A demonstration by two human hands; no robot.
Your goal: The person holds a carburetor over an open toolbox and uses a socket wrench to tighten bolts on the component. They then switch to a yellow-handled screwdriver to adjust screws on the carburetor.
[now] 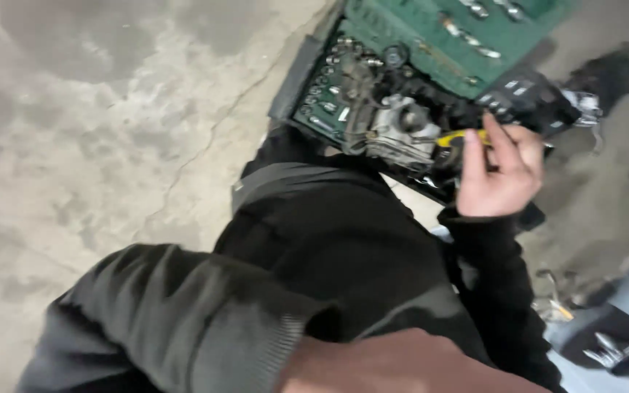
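Plainly, the largest thing in view was the cracked concrete floor [111, 131], which filled the left side and the far left corner. Next in size came the person's own dark trouser leg [329, 247], folded up through the middle of the frame, with the dark left sleeve [176, 313] crossing it at the near edge.

A green socket set case [402, 36] lay open at the far side, its rows of sockets showing. Against its near edge sat a grey metal carburettor-like part [394, 127], just left of the right hand [500, 171].

That right hand was raised palm toward the camera, fingers curled loosely, pinching a yellow-handled tool [464, 137] whose tip pointed left toward the metal part. The wrist was bent back and the black cuff sat low on the forearm.

The left hand [402, 364] filled the near bottom edge, blurred and cut off; whether it was clenched or released could not be told, and nothing showed in it.

Judging from this, the work would have gone best with the metal part braced so it could not roll, the tool gripped firmly rather than by the fingertips, and its tip seated squarely before any turning force was put on it.
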